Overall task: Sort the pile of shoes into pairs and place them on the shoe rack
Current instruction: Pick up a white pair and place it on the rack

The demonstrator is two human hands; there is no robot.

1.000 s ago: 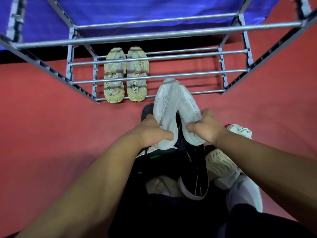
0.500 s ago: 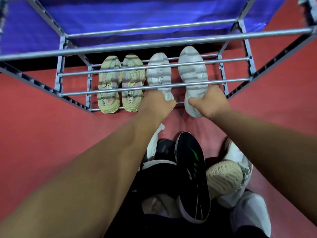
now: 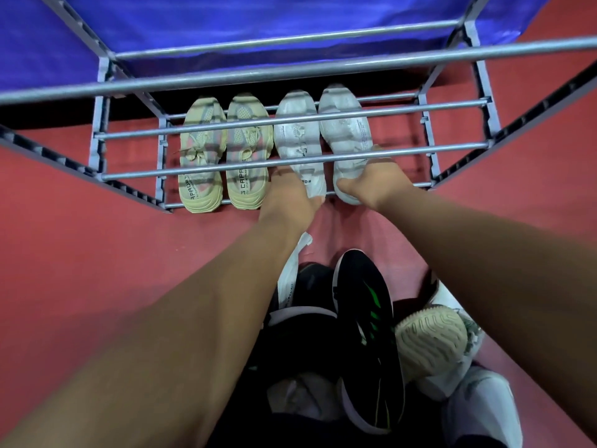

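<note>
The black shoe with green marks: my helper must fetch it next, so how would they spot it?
From the shoe rack, look down the red floor to the pile of shoes between the person's forearms. The green-marked black shoe lies mid-pile. It alone carries green marks, flanked by a plain black shoe and a pale upturned sole.

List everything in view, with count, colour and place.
shoe rack: one, grey metal bars, ahead on the floor
cover: one, blue, behind the rack's top
floor: red, all around
beige shoes: two, a pair, bottom shelf, left
white sneakers: two, a pair, bottom shelf, right of the beige ones
black shoe: one, green marks, in the pile
upturned shoe: one, beige sole up, right of the black shoe
other pile shoes: several, white and dark, partly hidden, count unclear
left hand: grips the left white sneaker's heel
right hand: grips the right white sneaker's heel
</note>
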